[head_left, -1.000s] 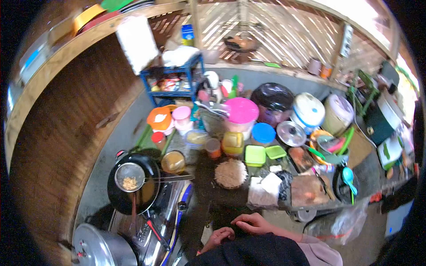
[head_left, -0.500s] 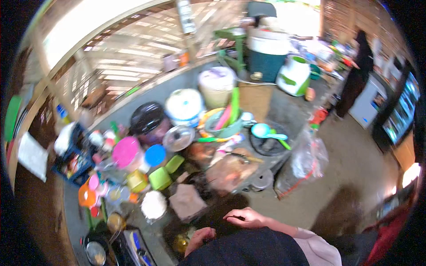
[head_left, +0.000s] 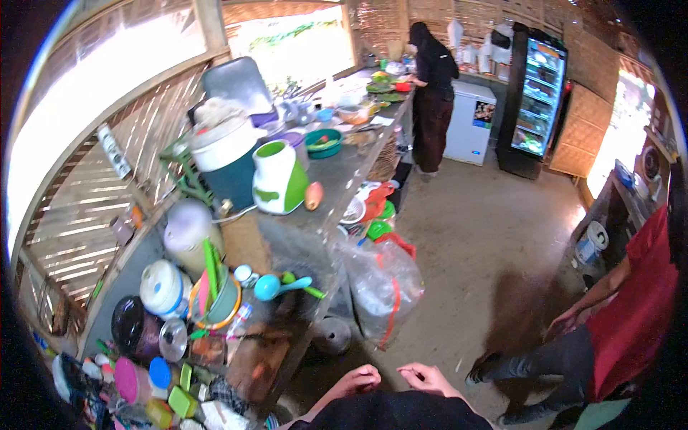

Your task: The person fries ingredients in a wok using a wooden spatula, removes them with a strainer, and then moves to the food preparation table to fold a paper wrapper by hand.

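Low in the view, my left hand (head_left: 359,379) is loosely closed in front of my dark clothing, and nothing shows in it. A short gap to its right, my right hand (head_left: 427,378) also has its fingers curled together, with no object visible. Neither touches the counter. Nearest to my left hand are the wooden cutting board (head_left: 259,369) on the counter's corner and a round metal pot (head_left: 332,335) below it. Beyond my hands, a large clear plastic bag (head_left: 380,287) with a red strip stands against the counter.
A long counter (head_left: 287,240) on the left bears a turquoise dipper (head_left: 268,287), a green-white rice container (head_left: 279,178) and a cooler (head_left: 228,168). One person (head_left: 433,93) stands at its far end; another in a red shirt (head_left: 638,308) is close on my right. A chest freezer (head_left: 469,123) stands behind.
My view has swung right, so the counter items shift left and the person in red comes into view. My hands have come level with each other in front of me.
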`<state>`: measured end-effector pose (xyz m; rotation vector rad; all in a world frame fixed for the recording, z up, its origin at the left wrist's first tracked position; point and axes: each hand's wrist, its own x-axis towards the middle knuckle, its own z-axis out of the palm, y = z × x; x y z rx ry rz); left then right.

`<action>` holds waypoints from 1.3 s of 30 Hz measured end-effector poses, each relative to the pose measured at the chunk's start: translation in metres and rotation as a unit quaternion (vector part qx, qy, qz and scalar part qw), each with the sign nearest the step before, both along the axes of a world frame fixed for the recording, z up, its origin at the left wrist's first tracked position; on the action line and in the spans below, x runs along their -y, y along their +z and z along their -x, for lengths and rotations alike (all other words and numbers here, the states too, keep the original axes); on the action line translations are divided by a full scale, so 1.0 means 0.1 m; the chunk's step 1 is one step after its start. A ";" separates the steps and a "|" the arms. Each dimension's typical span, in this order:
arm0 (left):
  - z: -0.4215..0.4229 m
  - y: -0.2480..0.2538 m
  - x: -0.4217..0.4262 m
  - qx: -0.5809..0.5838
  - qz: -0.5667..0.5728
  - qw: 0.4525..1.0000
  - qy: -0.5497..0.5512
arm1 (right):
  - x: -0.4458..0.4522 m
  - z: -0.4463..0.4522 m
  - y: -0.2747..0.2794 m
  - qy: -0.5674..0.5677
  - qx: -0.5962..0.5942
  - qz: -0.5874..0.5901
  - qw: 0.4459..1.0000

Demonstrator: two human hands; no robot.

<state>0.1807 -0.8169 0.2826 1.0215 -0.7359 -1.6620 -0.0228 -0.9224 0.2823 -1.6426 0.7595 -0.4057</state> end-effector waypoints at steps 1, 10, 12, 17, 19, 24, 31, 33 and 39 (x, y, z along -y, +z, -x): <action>0.03 -0.09 0.20 0.001 -0.016 0.999 -0.032 | 0.09 0.08 0.00 -0.020 -0.009 -0.038 0.999; 0.26 -0.32 2.25 -0.003 -0.024 0.988 -0.154 | 1.48 0.53 -0.15 -0.100 0.023 -0.086 0.991; 0.30 -0.30 2.87 -0.003 0.000 0.987 -0.163 | 2.03 0.60 -0.12 -0.119 -0.001 -0.026 0.993; 0.34 0.00 4.23 0.017 0.048 0.980 -0.193 | 3.13 0.72 0.20 -0.238 -0.051 -0.032 0.969; 0.39 0.19 4.65 0.033 0.050 0.981 -0.184 | 3.49 0.82 0.30 -0.254 -0.021 -0.019 0.967; 0.59 0.15 5.65 0.067 0.059 0.970 -0.227 | 4.27 1.18 0.10 -0.302 0.018 -0.106 0.947; 1.10 0.21 6.87 0.027 0.045 0.990 -0.129 | 5.94 1.75 -0.06 -0.233 -0.022 -0.028 0.972; 1.28 0.23 7.17 -0.018 0.049 0.997 -0.055 | 6.47 1.88 0.04 -0.194 -0.041 -0.013 0.980; 1.28 0.34 7.91 0.041 0.067 0.997 0.015 | 7.95 1.77 0.26 -0.104 -0.117 0.066 0.985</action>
